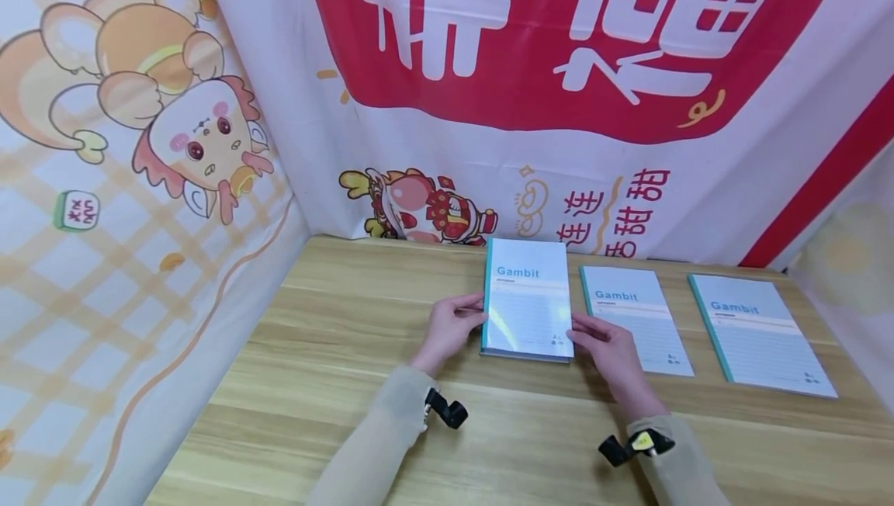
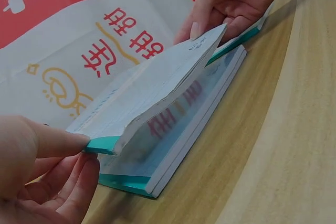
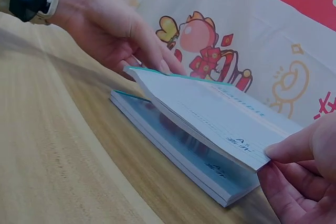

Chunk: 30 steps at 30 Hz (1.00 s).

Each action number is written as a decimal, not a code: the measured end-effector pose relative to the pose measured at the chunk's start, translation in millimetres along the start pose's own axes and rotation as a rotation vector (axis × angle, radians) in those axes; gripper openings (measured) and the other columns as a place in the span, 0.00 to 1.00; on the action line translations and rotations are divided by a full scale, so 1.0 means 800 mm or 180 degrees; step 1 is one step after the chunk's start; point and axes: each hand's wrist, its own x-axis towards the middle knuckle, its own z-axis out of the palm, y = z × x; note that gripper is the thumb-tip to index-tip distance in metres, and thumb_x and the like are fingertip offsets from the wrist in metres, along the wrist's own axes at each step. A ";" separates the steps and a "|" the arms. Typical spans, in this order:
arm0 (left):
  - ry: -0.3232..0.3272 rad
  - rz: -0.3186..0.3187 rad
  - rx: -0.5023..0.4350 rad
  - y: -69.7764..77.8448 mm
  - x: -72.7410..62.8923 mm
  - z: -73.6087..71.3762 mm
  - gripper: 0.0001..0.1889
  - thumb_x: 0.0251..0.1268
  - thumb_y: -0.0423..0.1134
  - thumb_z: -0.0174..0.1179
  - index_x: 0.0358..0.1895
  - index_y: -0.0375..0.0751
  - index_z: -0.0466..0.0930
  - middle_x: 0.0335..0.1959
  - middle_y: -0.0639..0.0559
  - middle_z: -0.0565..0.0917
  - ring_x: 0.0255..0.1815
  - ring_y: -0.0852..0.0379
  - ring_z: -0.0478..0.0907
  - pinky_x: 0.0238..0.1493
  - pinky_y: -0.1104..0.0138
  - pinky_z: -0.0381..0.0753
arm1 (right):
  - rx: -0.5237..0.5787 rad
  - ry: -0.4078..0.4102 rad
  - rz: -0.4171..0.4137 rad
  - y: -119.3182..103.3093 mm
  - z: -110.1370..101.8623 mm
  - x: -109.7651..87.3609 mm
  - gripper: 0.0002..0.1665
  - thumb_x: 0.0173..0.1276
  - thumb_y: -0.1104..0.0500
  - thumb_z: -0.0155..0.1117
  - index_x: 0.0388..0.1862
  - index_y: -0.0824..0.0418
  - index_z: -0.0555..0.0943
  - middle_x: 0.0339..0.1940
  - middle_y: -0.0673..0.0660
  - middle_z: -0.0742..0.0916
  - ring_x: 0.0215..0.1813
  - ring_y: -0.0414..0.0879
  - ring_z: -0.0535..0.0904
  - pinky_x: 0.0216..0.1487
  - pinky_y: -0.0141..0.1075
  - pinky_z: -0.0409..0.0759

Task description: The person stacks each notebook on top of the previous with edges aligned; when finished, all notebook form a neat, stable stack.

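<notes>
Beige sleeves (image 1: 373,436), hands (image 1: 450,327) (image 1: 611,351) pinching glossy rectangular notebook (image 1: 528,304), wood-grain table (image 1: 286,413)

Between the two sleeves (image 1: 370,444), open wooden table (image 1: 524,428) leads up to a raised notebook (image 1: 528,300). A thin gap separates its near edge from the stacked notebooks (image 3: 210,169) beneath, but the left hand (image 1: 450,327) and right hand (image 1: 609,351) block its sides. A broad stretch of bare wood lies left of the left hand, as far as the side cloth (image 1: 140,289). On the right, a middle notebook (image 1: 649,320) crowds the right hand; only a narrow strip parts it from the end notebook (image 1: 761,335). A hanging cloth (image 1: 433,118) closes off the back.
</notes>
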 end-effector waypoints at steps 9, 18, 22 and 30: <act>0.0138 0.0047 -0.0034 -0.010 0.002 0.004 0.21 0.61 0.26 0.70 0.58 0.35 0.84 0.46 0.47 0.88 0.47 0.53 0.85 0.51 0.65 0.84 | -0.0031 -0.0050 0.0035 0.000 0.006 0.004 0.27 0.76 0.57 0.66 0.72 0.57 0.75 0.66 0.59 0.81 0.66 0.50 0.76 0.65 0.43 0.77; 0.0183 0.0152 0.0094 -0.016 0.006 0.008 0.19 0.62 0.24 0.68 0.57 0.31 0.84 0.47 0.42 0.88 0.46 0.51 0.85 0.49 0.66 0.85 | -0.0178 0.0011 -0.0045 0.000 0.008 0.005 0.27 0.76 0.57 0.65 0.71 0.59 0.76 0.65 0.61 0.82 0.64 0.52 0.78 0.67 0.48 0.75; 0.0177 0.0212 0.0220 -0.018 0.005 0.008 0.19 0.62 0.23 0.67 0.57 0.30 0.83 0.47 0.41 0.87 0.45 0.51 0.85 0.48 0.66 0.85 | -0.0224 0.0020 -0.0037 -0.002 0.011 0.004 0.26 0.76 0.58 0.65 0.71 0.59 0.76 0.65 0.60 0.82 0.64 0.52 0.78 0.67 0.48 0.75; 0.0116 0.0208 0.0464 -0.020 0.006 0.007 0.18 0.63 0.25 0.68 0.57 0.31 0.84 0.47 0.43 0.87 0.45 0.53 0.84 0.47 0.65 0.85 | -0.0394 0.0043 -0.0056 -0.004 0.013 0.003 0.25 0.77 0.58 0.64 0.70 0.59 0.76 0.63 0.61 0.83 0.64 0.52 0.77 0.66 0.48 0.76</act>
